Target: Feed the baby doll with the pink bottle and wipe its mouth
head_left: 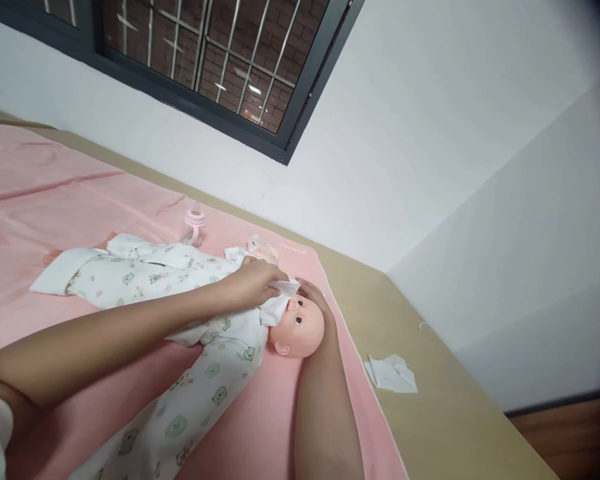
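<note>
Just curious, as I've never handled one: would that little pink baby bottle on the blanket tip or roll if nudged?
The baby bottle stands upright on the soft pink blanket, so a nudge would probably tip it. Its body looks round, so once down it may roll a little, though its side handles would likely stop it. It looks small and probably light.

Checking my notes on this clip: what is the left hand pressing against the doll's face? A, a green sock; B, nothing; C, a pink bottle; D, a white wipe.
D: the left hand holds a white wipe at the doll's face, while the pink bottle stands apart on the pink cover.
</note>
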Available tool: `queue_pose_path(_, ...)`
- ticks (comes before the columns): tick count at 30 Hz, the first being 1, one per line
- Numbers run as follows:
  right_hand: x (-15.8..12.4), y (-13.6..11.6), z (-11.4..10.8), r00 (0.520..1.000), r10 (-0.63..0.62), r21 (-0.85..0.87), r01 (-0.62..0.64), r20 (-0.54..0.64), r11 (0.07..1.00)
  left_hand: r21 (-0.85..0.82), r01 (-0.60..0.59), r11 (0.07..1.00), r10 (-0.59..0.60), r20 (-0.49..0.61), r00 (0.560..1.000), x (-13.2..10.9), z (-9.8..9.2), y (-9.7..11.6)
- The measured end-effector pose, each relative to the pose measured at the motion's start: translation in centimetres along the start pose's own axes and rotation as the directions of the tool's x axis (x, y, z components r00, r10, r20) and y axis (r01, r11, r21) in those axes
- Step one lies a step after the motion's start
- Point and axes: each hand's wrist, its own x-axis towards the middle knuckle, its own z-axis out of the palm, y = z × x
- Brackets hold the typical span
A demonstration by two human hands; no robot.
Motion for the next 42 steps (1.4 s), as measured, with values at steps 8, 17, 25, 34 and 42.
queue_pose_path(8,-0.8,-1.0,0.0,0.999,0.038,0.081,-0.038,-0.009,0.996,-0.018,-0.032,0.999,0.032,0.022,0.999,-0.2,0.4,0.2)
queue_pose_path(17,-1.9,-0.4,0.1,0.998,-0.022,0.130,0.029,-0.050,0.991,0.028,0.015,0.999,-0.016,0.029,0.999,-0.1,0.0,0.7)
queue_pose_path(25,0.4,0.5,-0.5,0.995,0.095,0.309,-0.103,0.040,0.945,-0.105,-0.012,0.994,0.009,-0.035,0.999,0.1,-1.2,-0.2)
queue_pose_path(34,-1.8,-8.1,-3.1,0.954,-0.277,0.142,0.260,0.115,0.955,-0.263,-0.041,0.964,-0.031,-0.262,0.965,0.1,-4.1,-1.9)
queue_pose_path(42,-8.2,-15.7,3.1,0.782,-0.531,-0.303,0.619,0.327,0.724,-0.209,-0.016,0.978,-0.045,-0.286,0.957,-0.7,-6.3,-1.3)
